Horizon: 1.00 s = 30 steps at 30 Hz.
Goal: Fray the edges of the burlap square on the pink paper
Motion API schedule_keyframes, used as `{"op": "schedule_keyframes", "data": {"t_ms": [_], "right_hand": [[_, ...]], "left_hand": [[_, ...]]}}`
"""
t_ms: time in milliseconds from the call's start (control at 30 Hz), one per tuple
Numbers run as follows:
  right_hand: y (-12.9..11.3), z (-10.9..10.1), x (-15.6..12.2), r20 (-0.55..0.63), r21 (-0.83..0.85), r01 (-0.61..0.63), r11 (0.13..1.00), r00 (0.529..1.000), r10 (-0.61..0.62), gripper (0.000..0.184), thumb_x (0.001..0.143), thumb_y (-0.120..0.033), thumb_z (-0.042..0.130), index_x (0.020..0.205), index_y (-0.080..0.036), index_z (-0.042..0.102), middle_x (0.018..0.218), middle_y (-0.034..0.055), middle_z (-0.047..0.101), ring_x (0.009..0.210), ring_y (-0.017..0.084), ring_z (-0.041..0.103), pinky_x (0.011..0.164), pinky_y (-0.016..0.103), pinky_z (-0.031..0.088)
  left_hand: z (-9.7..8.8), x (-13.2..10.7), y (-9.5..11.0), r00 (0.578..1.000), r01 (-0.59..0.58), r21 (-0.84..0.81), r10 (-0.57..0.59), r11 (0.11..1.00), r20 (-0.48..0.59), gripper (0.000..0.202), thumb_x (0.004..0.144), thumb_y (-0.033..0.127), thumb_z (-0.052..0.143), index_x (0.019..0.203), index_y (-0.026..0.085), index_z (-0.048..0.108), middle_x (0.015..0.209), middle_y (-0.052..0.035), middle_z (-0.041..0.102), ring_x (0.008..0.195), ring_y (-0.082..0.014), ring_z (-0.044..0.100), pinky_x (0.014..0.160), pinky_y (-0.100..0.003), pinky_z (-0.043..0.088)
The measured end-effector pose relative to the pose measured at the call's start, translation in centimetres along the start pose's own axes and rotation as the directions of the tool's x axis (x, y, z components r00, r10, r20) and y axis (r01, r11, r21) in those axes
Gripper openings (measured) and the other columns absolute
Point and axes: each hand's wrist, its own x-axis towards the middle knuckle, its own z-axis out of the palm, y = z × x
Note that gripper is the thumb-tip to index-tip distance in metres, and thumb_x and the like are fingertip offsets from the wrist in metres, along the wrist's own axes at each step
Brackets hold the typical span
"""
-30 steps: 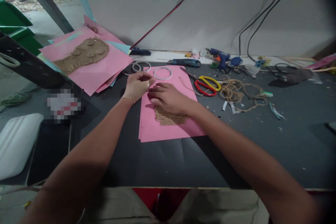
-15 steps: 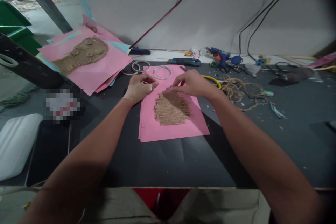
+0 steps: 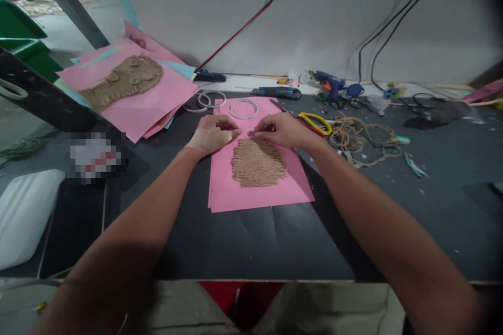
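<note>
A pink paper sheet (image 3: 255,196) lies on the dark table in front of me, with a patch of glued jute rows (image 3: 257,163) on it. My left hand (image 3: 212,133) rests at the sheet's upper left, fingers curled into a pinch. My right hand (image 3: 280,130) sits at the patch's top edge, fingertips pinched together. The two pinches face each other over the top row; whatever strand runs between them is too thin to make out. A white tape ring (image 3: 243,109) lies just beyond my hands on the sheet.
Red and yellow scissors (image 3: 316,123) and a tangle of jute twine (image 3: 361,138) lie right of my right hand. A stack of pink sheets with a larger jute piece (image 3: 121,81) sits at the left. A glue gun (image 3: 330,84), cutters and cables line the back wall.
My right hand lifted off the jute patch, swung right, then came back left to the patch's top edge. My left hand shifted slightly right toward it.
</note>
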Motion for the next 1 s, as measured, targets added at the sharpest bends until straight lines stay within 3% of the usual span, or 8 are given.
{"op": "schedule_keyframes", "data": {"t_ms": [300, 800, 1000], "right_hand": [[0.2, 0.1, 0.1, -0.003, -0.061, 0.002, 0.998, 1.0, -0.002, 0.012, 0.089, -0.03, 0.075, 0.092, -0.02, 0.081, 0.088, 0.0052, 0.081, 0.077, 0.019, 0.068, 0.075, 0.033, 0.051], [0.3, -0.1, 0.1, 0.049, -0.087, 0.015, 0.996, 0.999, -0.011, 0.008, 0.087, -0.025, 0.074, 0.091, -0.02, 0.079, 0.091, 0.005, 0.08, 0.082, 0.019, 0.07, 0.078, 0.034, 0.052], [-0.1, 1.2, 0.4, -0.066, -0.13, 0.027, 0.991, 0.997, -0.036, 0.02, 0.091, -0.034, 0.07, 0.083, -0.017, 0.074, 0.08, 0.0058, 0.075, 0.071, 0.017, 0.062, 0.069, 0.032, 0.045]], "left_hand": [[0.2, 0.3, -0.7, 0.998, 0.02, -0.018, -0.018, 1.0, 0.068, 0.014, 0.067, 0.031, 0.082, 0.077, 0.021, 0.079, 0.08, -0.0057, 0.077, 0.073, -0.018, 0.067, 0.073, -0.035, 0.053], [0.2, 0.3, -0.6, 0.997, 0.02, -0.019, -0.018, 1.0, 0.08, 0.016, 0.066, 0.032, 0.084, 0.077, 0.022, 0.079, 0.079, -0.0065, 0.077, 0.073, -0.0187, 0.069, 0.072, -0.034, 0.056], [0.3, 0.3, -0.7, 0.997, -0.005, -0.018, 0.006, 1.0, 0.083, 0.016, 0.066, 0.033, 0.084, 0.076, 0.022, 0.079, 0.08, -0.006, 0.077, 0.073, -0.0185, 0.069, 0.072, -0.033, 0.055]]}}
